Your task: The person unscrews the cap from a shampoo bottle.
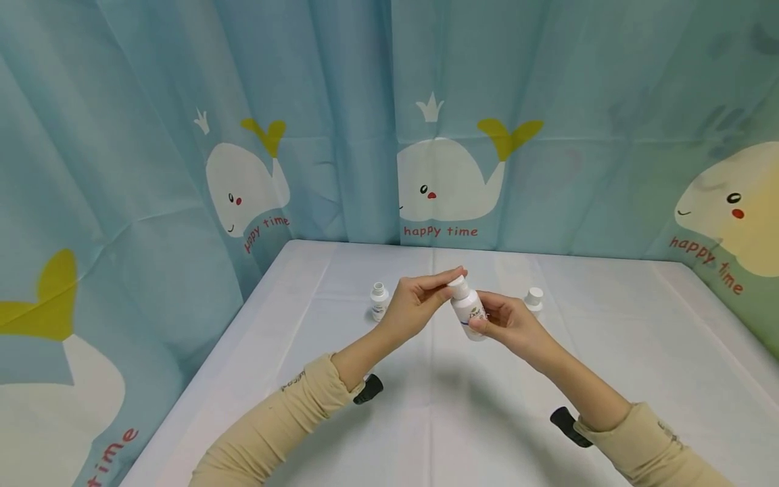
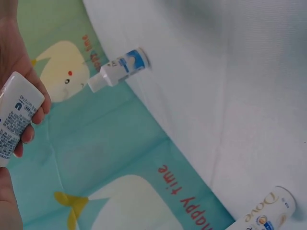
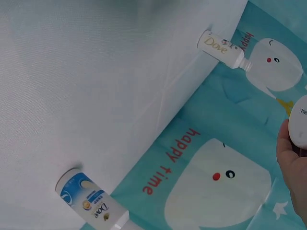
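A small white bottle (image 1: 470, 312) with a white cap (image 1: 459, 287) is held tilted above the table, between both hands. At its top, the left hand (image 1: 414, 304) pinches the cap between thumb and fingers. The right hand (image 1: 511, 325) grips the bottle's body from the side, fingers behind it and thumb in front. Small print covers the side of the bottle (image 2: 21, 108) facing the left wrist view. Its round base (image 3: 300, 122) shows at the edge of the right wrist view, with the right hand (image 3: 291, 165) beneath it.
An uncapped white Dove bottle (image 1: 379, 304) with a bare threaded neck stands on the table (image 1: 341, 267), behind the left hand. Behind the right hand stands a capped Dove bottle (image 3: 91, 199) with a blue label. A whale-print curtain (image 1: 365, 135) hangs along the table's back and sides.
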`<state>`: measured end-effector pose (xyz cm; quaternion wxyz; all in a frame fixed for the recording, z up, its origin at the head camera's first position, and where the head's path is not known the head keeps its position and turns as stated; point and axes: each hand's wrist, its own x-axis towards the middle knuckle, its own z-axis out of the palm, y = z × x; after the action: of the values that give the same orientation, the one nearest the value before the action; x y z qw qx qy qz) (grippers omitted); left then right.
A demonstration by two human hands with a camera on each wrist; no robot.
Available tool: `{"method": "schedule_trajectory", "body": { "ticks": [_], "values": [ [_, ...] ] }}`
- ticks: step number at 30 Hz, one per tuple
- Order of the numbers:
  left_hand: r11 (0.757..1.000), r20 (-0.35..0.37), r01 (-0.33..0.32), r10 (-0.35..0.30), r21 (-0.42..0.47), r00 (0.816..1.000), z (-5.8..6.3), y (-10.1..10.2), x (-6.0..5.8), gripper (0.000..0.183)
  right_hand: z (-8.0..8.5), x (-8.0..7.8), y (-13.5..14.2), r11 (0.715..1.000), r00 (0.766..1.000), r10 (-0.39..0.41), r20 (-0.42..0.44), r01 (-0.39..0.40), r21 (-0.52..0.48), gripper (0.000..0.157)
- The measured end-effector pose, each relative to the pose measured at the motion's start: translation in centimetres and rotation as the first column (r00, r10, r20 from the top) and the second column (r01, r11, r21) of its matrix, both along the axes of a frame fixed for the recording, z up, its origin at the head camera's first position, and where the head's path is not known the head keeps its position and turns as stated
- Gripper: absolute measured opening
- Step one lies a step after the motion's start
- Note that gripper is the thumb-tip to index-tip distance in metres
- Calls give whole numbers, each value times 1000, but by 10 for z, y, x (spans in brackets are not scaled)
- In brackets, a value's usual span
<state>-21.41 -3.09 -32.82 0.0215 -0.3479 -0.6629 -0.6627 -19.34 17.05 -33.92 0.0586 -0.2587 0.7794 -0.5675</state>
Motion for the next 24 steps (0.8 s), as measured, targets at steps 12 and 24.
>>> {"method": "schedule_trajectory", "body": {
  "ticks": [12, 24],
  "values": [
    [991, 0, -106, 106, 80, 994, -3, 1, -3, 25, -4, -2, 1, 1000, 1000, 8, -25, -8, -12, 48],
    [983, -37, -179, 181, 42, 983, -4, 4, -5, 19, -3, -5, -1, 1000, 999, -14, -31, 13, -3, 49]
  ]
}}
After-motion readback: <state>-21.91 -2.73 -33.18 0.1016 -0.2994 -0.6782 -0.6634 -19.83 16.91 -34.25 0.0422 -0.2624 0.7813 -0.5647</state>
